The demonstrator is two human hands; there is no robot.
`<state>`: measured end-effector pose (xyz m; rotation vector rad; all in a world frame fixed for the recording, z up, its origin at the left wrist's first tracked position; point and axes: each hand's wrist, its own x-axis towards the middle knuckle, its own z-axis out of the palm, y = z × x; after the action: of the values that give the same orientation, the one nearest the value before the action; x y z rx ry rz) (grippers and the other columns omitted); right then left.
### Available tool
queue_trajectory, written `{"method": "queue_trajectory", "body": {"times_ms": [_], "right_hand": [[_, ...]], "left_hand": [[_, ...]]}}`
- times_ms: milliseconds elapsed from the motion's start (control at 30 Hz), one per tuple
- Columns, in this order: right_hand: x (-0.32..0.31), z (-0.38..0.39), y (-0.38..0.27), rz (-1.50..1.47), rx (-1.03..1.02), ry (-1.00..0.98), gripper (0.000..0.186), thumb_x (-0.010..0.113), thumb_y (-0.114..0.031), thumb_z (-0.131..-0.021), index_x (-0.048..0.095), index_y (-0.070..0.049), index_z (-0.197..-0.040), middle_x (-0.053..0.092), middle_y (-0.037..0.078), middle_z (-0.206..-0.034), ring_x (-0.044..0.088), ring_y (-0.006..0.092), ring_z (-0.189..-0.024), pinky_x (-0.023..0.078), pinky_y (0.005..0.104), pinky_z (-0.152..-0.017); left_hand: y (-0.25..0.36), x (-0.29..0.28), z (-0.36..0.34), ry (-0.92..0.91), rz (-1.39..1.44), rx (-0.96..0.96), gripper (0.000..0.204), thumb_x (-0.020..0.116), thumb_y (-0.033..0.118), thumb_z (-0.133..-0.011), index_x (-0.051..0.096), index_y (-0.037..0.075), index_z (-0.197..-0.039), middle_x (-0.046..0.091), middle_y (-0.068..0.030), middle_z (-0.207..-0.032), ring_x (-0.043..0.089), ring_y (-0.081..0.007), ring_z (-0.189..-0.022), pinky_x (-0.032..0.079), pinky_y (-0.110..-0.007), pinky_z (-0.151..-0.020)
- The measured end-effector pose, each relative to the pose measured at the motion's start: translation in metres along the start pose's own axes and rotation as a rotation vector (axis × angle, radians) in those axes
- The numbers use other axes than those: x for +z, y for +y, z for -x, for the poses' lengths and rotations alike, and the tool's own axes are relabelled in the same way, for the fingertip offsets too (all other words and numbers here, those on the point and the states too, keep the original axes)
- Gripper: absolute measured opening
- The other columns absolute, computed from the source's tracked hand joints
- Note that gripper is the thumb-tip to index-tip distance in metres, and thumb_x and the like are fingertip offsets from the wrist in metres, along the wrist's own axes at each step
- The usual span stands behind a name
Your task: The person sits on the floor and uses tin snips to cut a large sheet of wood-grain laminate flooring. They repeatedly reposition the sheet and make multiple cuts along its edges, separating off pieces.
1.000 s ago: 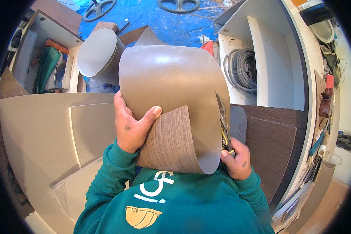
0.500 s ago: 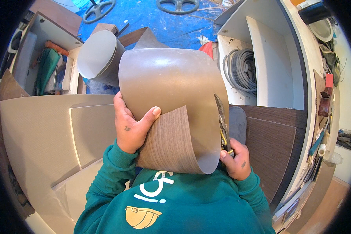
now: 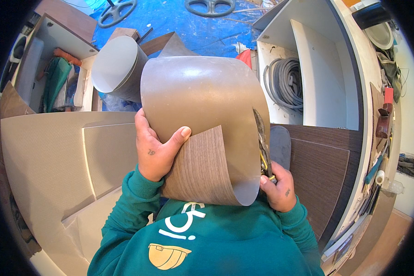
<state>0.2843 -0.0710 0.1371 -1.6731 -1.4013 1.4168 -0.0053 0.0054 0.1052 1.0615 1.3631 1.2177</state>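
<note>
A curled laminate sheet, smooth brown on one face and wood-grained on the other, is bent into a loose roll in front of my chest. My left hand grips its left edge, thumb on the near flap and the fingers mostly hidden behind the roll. At the right side, my right hand is closed round the handles of dark-bladed snips with yellow parts. The blades point away from me along the right edge of the roll. Whether they bite into the sheet, I cannot tell.
Flat brown panels lie to the left, and a wood-grained panel to the right. Beyond stand a second roll and an open cabinet with coiled grey hose. Tools line the ledge at far right.
The snips have shifted very slightly away from me along the roll's right edge. My left hand and the sheet stay almost still.
</note>
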Motion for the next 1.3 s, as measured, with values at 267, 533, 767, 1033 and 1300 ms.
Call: {"method": "queue_trajectory", "body": {"times_ms": [267, 533, 767, 1033, 1300], "right_hand": [[0.003, 0.002, 0.006, -0.004, -0.050, 0.024, 0.035, 0.069, -0.030, -0.091, 0.066, 0.002, -0.103, 0.065, 0.012, -0.080, 0.059, 0.0180, -0.071, 0.049, 0.0341, -0.069], [0.005, 0.004, 0.014, -0.011, -0.040, 0.030, 0.035, 0.069, -0.031, -0.090, 0.066, 0.002, -0.101, 0.063, 0.010, -0.076, 0.057, 0.0170, -0.068, 0.047, 0.0336, -0.066], [0.002, 0.004, 0.011, -0.051, 0.005, -0.012, 0.037, 0.070, -0.031, -0.089, 0.065, 0.003, -0.102, 0.063, 0.011, -0.080, 0.056, 0.0168, -0.074, 0.048, 0.0335, -0.069], [-0.002, 0.003, 0.010, -0.263, -0.039, -0.103, 0.059, 0.064, -0.049, -0.093, 0.063, 0.004, -0.117, 0.063, 0.004, -0.094, 0.055, 0.0142, -0.084, 0.046, 0.0299, -0.076], [-0.006, 0.003, 0.015, -0.350, -0.019, -0.161, 0.063, 0.057, -0.054, -0.096, 0.062, 0.004, -0.119, 0.061, 0.003, -0.093, 0.053, 0.0109, -0.083, 0.044, 0.0269, -0.073]], "left_hand": [[-0.002, 0.000, 0.000, -0.009, 0.028, -0.001, 0.087, 0.084, 0.021, -0.084, 0.028, -0.003, -0.145, 0.055, -0.0189, -0.133, 0.056, -0.0241, -0.123, 0.042, -0.037, -0.109], [-0.005, -0.001, 0.001, -0.007, 0.020, 0.009, 0.081, 0.082, 0.017, -0.085, 0.030, -0.002, -0.144, 0.055, -0.0183, -0.132, 0.056, -0.0236, -0.122, 0.042, -0.037, -0.109], [-0.009, -0.005, -0.004, -0.014, 0.075, 0.034, 0.073, 0.079, 0.009, -0.087, 0.031, -0.001, -0.142, 0.058, -0.0170, -0.130, 0.059, -0.0223, -0.120, 0.045, -0.036, -0.106], [-0.004, -0.003, -0.006, -0.020, 0.147, 0.039, 0.068, 0.077, 0.007, -0.088, 0.034, -0.002, -0.140, 0.058, -0.0159, -0.130, 0.058, -0.0210, -0.120, 0.044, -0.036, -0.106], [0.001, 0.002, -0.008, -0.009, 0.171, 0.006, 0.060, 0.076, 0.010, -0.090, 0.038, -0.003, -0.135, 0.060, -0.0159, -0.126, 0.059, -0.0203, -0.116, 0.045, -0.035, -0.104]]}}
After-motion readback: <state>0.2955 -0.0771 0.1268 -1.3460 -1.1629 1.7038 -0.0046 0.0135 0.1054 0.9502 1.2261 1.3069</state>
